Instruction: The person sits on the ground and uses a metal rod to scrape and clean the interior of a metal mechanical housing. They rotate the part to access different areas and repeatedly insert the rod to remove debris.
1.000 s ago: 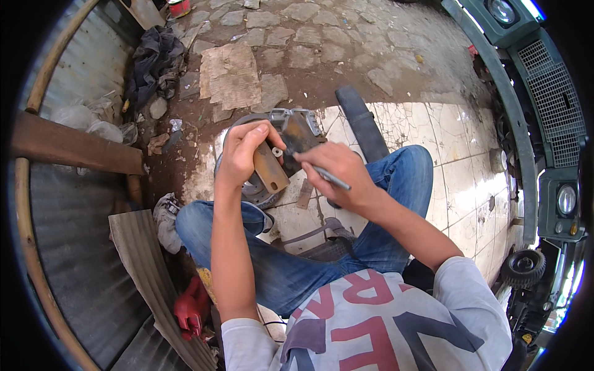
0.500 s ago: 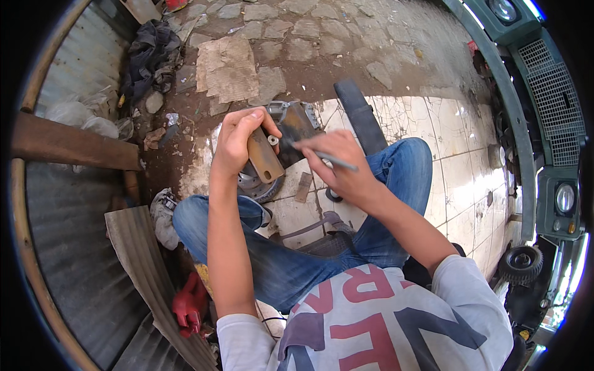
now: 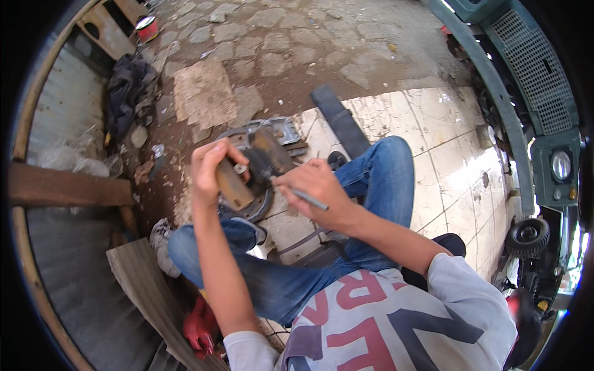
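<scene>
My left hand (image 3: 207, 170) is closed round a rusty brown metal piece (image 3: 234, 190), gripping it by its upper left side. Beside the fingers, a small pale ring-like fitting (image 3: 240, 168) shows. In my right hand (image 3: 323, 193) is a slim grey rod-like tool (image 3: 309, 199), held like a pen. Its tip points at the dark face (image 3: 260, 162) next to the brown piece; blur hides whether they touch. Beyond the hands lie another rusty metal part (image 3: 273, 148) and a silver metal casting (image 3: 288, 128). Partly hidden below them is a dark round part (image 3: 261, 207).
I sit on cracked white tiles (image 3: 427, 167) with my legs bent. A long black object (image 3: 340, 120) lies beyond my right knee. Flattened cardboard (image 3: 204, 93) is on the dirt ahead. Corrugated sheeting (image 3: 145, 284) stands at left, a green vehicle front (image 3: 538, 74) at right.
The view has shifted, so the scene sits further left and lower. My right hand has moved down relative to the held metal piece, which my left hand keeps holding.
</scene>
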`<state>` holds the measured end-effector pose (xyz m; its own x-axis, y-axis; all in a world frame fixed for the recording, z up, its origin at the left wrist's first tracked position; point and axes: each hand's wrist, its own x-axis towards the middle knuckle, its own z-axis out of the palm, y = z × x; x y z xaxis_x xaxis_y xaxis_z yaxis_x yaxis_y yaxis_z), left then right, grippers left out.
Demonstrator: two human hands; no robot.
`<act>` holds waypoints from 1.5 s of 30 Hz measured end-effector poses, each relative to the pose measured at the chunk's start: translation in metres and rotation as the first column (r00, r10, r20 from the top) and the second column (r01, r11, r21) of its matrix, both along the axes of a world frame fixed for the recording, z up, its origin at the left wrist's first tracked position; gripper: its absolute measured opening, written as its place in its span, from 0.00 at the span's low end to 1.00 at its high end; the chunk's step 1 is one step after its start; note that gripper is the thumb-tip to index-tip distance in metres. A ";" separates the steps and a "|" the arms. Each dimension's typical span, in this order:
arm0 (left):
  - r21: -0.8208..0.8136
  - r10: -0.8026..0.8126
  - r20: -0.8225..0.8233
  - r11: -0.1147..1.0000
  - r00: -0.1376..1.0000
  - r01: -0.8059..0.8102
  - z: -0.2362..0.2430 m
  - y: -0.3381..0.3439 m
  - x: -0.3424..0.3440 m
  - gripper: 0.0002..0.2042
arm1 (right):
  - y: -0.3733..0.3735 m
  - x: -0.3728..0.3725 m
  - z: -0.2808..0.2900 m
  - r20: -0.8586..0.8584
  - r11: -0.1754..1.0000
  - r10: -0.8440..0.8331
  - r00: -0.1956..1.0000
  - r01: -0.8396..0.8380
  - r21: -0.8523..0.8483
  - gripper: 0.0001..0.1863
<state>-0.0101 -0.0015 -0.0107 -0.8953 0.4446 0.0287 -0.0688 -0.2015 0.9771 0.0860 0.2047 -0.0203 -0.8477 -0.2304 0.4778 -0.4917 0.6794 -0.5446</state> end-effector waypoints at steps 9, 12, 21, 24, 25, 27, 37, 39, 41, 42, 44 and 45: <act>-0.045 0.013 -0.027 0.999 1.000 -0.015 0.003 0.004 -0.003 0.23 | -0.001 0.005 -0.002 0.020 1.000 -0.015 1.000 0.016 -0.018 0.07; -0.063 -0.031 -0.017 0.998 0.999 0.030 0.002 0.007 -0.005 0.23 | 0.002 -0.008 -0.009 -0.049 0.999 -0.017 0.999 0.015 -0.050 0.07; -0.058 0.016 -0.032 0.998 0.999 -0.017 0.006 0.011 0.000 0.22 | -0.005 -0.002 -0.007 -0.032 0.996 -0.074 0.997 0.076 0.050 0.10; -0.078 -0.022 -0.056 0.997 0.998 0.017 0.011 0.021 0.008 0.22 | -0.010 -0.025 -0.003 -0.056 0.995 -0.091 0.994 0.094 0.036 0.10; -0.108 -0.034 -0.070 0.994 0.997 0.027 0.014 0.023 0.010 0.22 | -0.009 -0.028 -0.004 -0.055 0.995 -0.095 0.994 0.097 0.036 0.10; -0.113 -0.005 -0.064 0.994 0.998 -0.003 0.011 0.020 0.010 0.22 | -0.007 -0.022 -0.001 -0.042 0.994 -0.110 0.993 0.110 -0.013 0.09; -0.095 0.056 -0.075 0.994 0.996 -0.063 0.008 0.024 0.002 0.22 | -0.011 -0.026 -0.001 -0.036 0.991 -0.136 0.990 0.135 -0.006 0.11; -0.083 0.084 -0.053 0.993 0.995 -0.088 0.007 0.020 0.002 0.22 | -0.006 -0.013 -0.006 0.004 0.991 -0.131 0.991 0.131 -0.032 0.11; -0.052 0.089 -0.029 0.995 0.996 -0.090 0.004 0.015 -0.004 0.22 | 0.000 0.004 -0.009 0.001 0.995 -0.097 0.995 0.097 -0.003 0.10; -0.056 0.073 -0.035 0.996 0.997 -0.075 0.004 0.014 -0.004 0.22 | -0.001 0.004 -0.009 -0.011 0.994 -0.106 0.994 0.106 -0.016 0.10; -0.064 0.043 -0.049 0.997 0.998 -0.046 0.003 0.015 -0.002 0.22 | -0.005 -0.006 -0.009 -0.035 0.991 -0.125 0.992 0.123 -0.043 0.10; -0.072 0.056 -0.056 0.996 0.997 -0.060 0.004 0.017 -0.001 0.22 | -0.009 -0.018 -0.008 -0.015 0.990 -0.127 0.992 0.126 -0.061 0.10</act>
